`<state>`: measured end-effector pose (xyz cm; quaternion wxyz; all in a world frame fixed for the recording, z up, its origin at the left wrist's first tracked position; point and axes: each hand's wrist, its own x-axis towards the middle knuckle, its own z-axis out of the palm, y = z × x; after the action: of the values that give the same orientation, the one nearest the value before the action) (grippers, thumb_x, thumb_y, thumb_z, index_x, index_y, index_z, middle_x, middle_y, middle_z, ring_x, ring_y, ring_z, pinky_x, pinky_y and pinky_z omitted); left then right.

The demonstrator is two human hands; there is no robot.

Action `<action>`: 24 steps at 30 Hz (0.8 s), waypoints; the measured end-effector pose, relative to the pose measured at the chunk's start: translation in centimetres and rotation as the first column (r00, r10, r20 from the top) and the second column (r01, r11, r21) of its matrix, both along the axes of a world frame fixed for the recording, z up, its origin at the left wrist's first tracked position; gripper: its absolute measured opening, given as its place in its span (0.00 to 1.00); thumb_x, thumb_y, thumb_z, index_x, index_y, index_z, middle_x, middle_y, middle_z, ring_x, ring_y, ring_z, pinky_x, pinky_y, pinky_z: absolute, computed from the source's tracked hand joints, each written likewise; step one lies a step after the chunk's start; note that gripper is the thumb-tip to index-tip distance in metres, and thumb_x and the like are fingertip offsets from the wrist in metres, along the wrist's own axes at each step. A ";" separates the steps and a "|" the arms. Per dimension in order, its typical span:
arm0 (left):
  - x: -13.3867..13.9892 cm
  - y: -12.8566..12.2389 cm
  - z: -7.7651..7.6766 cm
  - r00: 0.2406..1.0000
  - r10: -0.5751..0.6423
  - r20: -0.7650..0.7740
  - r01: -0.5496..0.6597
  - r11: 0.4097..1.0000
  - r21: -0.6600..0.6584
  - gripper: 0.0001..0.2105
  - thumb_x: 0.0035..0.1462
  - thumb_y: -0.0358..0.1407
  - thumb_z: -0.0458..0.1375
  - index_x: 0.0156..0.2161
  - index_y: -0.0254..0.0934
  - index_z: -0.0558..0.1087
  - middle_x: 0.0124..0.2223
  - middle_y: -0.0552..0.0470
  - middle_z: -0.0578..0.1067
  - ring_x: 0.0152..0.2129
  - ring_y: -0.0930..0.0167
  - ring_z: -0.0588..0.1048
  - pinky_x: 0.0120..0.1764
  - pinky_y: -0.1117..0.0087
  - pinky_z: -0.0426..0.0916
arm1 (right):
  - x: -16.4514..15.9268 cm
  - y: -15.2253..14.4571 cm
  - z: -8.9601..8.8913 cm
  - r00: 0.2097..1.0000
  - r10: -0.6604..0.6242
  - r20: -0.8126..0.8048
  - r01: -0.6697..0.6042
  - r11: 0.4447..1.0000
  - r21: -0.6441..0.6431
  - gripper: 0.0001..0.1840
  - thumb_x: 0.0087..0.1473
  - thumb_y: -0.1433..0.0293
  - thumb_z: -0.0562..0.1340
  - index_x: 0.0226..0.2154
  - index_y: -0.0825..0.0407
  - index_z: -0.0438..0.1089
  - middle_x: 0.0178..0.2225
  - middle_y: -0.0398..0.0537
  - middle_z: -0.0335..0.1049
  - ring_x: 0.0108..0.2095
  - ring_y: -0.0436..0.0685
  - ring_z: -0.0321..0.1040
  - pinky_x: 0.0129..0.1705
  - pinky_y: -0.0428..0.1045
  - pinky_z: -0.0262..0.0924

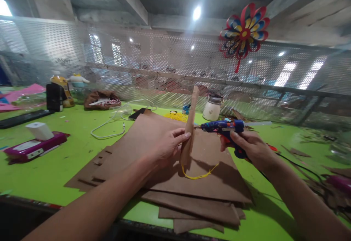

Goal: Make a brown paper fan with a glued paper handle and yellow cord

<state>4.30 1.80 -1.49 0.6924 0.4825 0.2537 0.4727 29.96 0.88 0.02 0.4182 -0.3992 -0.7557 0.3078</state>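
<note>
My left hand (171,144) pinches a narrow strip of folded brown paper (192,111), holding it nearly upright. Yellow strands (197,177) hang from the strip's lower end and curve to the right. In my right hand (253,146) is a blue hot glue gun (223,126), a clear glue stick (259,123) jutting from its back. The gun's nozzle points left, at or very close to the strip's right edge; whether it touches, I cannot tell. Beneath both hands lies a stack of brown paper sheets (148,135).
On the green table (79,129) stand a purple power strip (35,146) with a white charger (40,130), a white cable (105,137), and a white jar (212,107). Yellow shreds (177,116) lie behind the paper. A black cord (298,166) trails right. Perforated metal mesh (164,58) closes the back.
</note>
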 end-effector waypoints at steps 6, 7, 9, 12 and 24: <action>-0.1 0.0 0.1 1.000 0.016 -0.015 -0.016 1.000 0.013 0.08 0.50 0.35 0.62 0.36 0.35 0.75 0.34 0.47 0.73 0.31 0.71 0.70 0.36 0.70 0.65 | -0.3 -0.4 0.5 0.999 -0.004 0.045 0.003 1.000 0.013 0.22 0.58 0.55 0.52 0.31 0.54 0.71 0.29 0.53 0.72 0.33 0.58 0.68 0.37 0.53 0.60; -0.1 0.0 0.1 1.000 0.016 -0.014 -0.016 1.000 0.013 0.08 0.50 0.35 0.62 0.36 0.35 0.75 0.34 0.47 0.73 0.31 0.71 0.70 0.36 0.70 0.65 | -0.3 -0.4 0.6 0.999 -0.004 0.051 0.004 1.000 0.013 0.22 0.58 0.55 0.52 0.31 0.54 0.71 0.29 0.53 0.72 0.33 0.58 0.68 0.38 0.53 0.60; -0.1 0.0 0.1 1.000 0.009 -0.008 -0.008 1.000 0.014 0.08 0.50 0.35 0.62 0.37 0.35 0.75 0.34 0.47 0.74 0.31 0.70 0.70 0.36 0.70 0.65 | -0.2 -0.4 0.6 0.998 0.000 0.056 -0.001 1.000 0.011 0.22 0.58 0.55 0.52 0.30 0.54 0.71 0.29 0.53 0.72 0.33 0.58 0.68 0.38 0.53 0.60; -0.1 0.1 0.0 1.000 -0.004 0.002 0.004 1.000 0.015 0.10 0.50 0.35 0.62 0.38 0.35 0.74 0.34 0.46 0.74 0.31 0.70 0.70 0.36 0.69 0.65 | -0.1 -0.4 0.5 0.998 0.002 0.056 -0.002 1.000 0.016 0.23 0.58 0.54 0.52 0.30 0.55 0.71 0.29 0.53 0.72 0.33 0.58 0.67 0.38 0.53 0.60; -0.2 0.0 0.2 1.000 0.014 0.017 -0.014 1.000 -0.006 0.10 0.49 0.35 0.63 0.38 0.34 0.75 0.36 0.46 0.75 0.31 0.70 0.71 0.36 0.68 0.64 | -0.1 -0.8 1.0 0.990 0.068 0.121 -0.069 0.998 0.007 0.23 0.59 0.56 0.52 0.25 0.54 0.70 0.28 0.52 0.71 0.32 0.57 0.67 0.38 0.51 0.59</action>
<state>4.11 1.77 -1.28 0.6926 0.4745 0.2525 0.4810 29.83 0.11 1.01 0.3633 -0.3886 -0.7945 0.2931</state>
